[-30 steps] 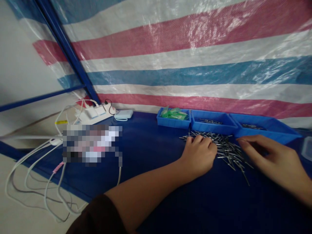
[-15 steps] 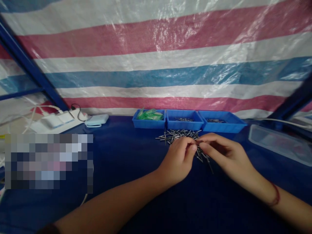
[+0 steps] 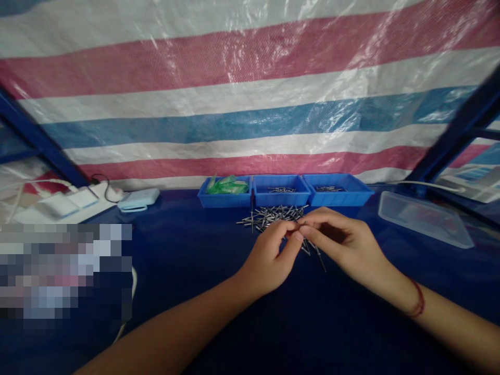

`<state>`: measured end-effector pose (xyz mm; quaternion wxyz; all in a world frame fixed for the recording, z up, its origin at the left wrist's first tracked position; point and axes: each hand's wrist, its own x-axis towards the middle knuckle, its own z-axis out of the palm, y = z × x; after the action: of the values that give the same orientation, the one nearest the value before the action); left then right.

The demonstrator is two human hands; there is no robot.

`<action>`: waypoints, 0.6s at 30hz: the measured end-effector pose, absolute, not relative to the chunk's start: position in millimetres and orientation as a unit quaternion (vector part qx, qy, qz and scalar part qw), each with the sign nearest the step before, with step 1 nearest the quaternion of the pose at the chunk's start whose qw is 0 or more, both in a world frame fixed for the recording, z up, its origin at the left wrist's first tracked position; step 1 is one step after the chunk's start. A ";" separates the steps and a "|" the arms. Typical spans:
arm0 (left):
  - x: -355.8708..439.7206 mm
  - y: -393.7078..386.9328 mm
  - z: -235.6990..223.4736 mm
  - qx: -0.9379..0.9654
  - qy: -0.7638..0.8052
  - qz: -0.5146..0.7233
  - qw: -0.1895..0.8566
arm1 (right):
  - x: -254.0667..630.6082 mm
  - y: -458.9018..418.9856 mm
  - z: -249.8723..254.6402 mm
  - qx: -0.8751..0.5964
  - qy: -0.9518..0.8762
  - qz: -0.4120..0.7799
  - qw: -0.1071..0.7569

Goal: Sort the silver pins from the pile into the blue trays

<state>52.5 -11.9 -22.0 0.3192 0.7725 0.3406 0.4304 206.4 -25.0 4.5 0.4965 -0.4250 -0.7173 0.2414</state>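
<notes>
A pile of thin metal rods (image 3: 279, 212), shiny grey with some darker lengths, lies on the dark blue table (image 3: 187, 250). My left hand (image 3: 275, 255) is just over the pile's near side, thumb and forefinger pinched together. My right hand (image 3: 341, 237) meets it from the right, its thumb and forefinger also closed, so that both hands' fingertips touch. A tiny dark bit shows between the fingertips, too small and covered to name. Several rods poke out beneath my right fingers, and my hands hide part of the pile.
Behind the pile stand three blue bins: the left bin (image 3: 224, 202) holds a green plastic bag (image 3: 228, 184), the middle bin (image 3: 281, 199) and right bin (image 3: 341, 199) some rods. A clear plastic lid (image 3: 425, 219) lies right; a power strip (image 3: 62, 203) and light-blue case (image 3: 138, 200) sit left.
The whole view has shifted, so bins, pile and hands appear further left. Both hands keep their fingertips together over the pile, with only slight finger movement.
</notes>
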 end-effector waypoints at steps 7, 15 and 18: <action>53.3 -11.1 -21.4 0.762 0.345 0.458 0.300 | 208.8 -24.3 4.0 -0.425 -0.726 0.229 0.490; 50.3 -9.5 -17.7 0.740 0.380 0.485 0.270 | 217.8 -17.0 6.3 -0.406 -0.804 0.203 0.385; 49.2 -7.9 -18.5 0.736 0.390 0.486 0.266 | 229.5 -3.4 7.2 -0.453 -0.766 0.190 0.415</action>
<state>49.2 -7.9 -18.5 0.2657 0.7355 0.3904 0.4858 229.5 -3.4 7.2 0.4150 -0.4529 -0.7658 0.1903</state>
